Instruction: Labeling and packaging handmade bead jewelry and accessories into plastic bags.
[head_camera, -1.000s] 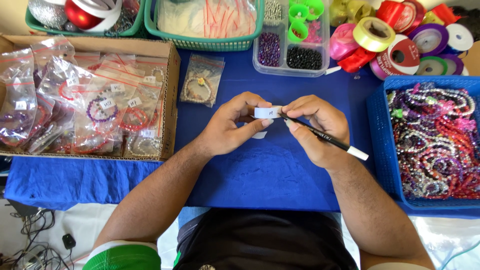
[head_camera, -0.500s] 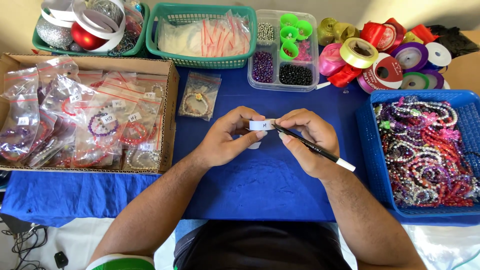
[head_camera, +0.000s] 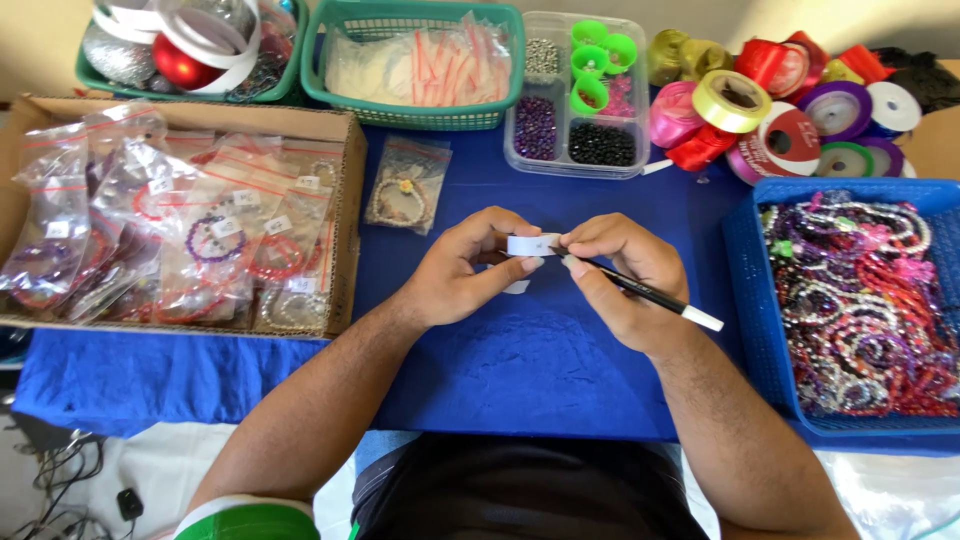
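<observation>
Over a blue cloth (head_camera: 540, 370) my left hand (head_camera: 460, 270) pinches a small white roll of sticker tape (head_camera: 530, 244) between thumb and fingers. My right hand (head_camera: 625, 275) touches the roll's right end with its fingertips and also holds a black pen with a white cap (head_camera: 660, 297), which points down to the right. A small white scrap (head_camera: 516, 287) lies on the cloth under my left thumb. A clear zip bag with a beaded bracelet (head_camera: 405, 185) lies just beyond my left hand.
A cardboard box (head_camera: 345, 190) of bagged bracelets stands at left. A blue basket (head_camera: 750, 260) of loose bead bracelets is at right. At the back are a green basket of zip bags (head_camera: 415, 65), a clear bead organiser (head_camera: 580, 95), ribbon spools (head_camera: 760, 100) and a bin with ornaments (head_camera: 180, 50).
Both hands stay together on the white roll with little movement. The camera view has shifted slightly, so the table sits lower in the picture.
</observation>
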